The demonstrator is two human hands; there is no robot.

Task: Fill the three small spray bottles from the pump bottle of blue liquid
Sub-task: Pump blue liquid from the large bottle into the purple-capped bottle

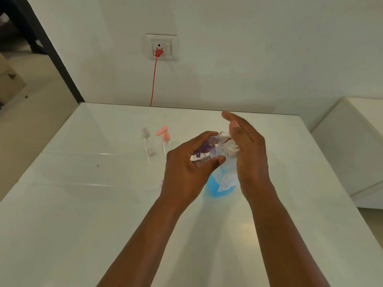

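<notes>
**Small bottle tipped toward the pump**

While the left hand (186, 164) wraps around a small clear bottle (209, 151) printed with purple flowers, the fingers curl over its top side and the thumb presses from below, so the bottle lies tilted with its bare threaded neck pointing right. That neck sits just beside the white pump head (231, 149) of the pump bottle (220, 184), which stands on the desk (103, 193) under and between the two hands. The right hand (246, 154) is open, fingers stretched out flat and pointing away, its palm side over the pump head; whether it presses on the pump cannot be told.

The pump bottle is see-through plastic, its lower part filled with blue liquid, with a pale label on its side. Left of the hands, well apart from them, two more small clear bottles stand upright side by side: one with a clear cap (147, 145) and one with a pink pump top (165, 141). The desk is white and glossy, showing faint reflections. On the wall behind, a red plug (158, 52) sits in a white socket, its red cord hanging down behind the desk.
</notes>
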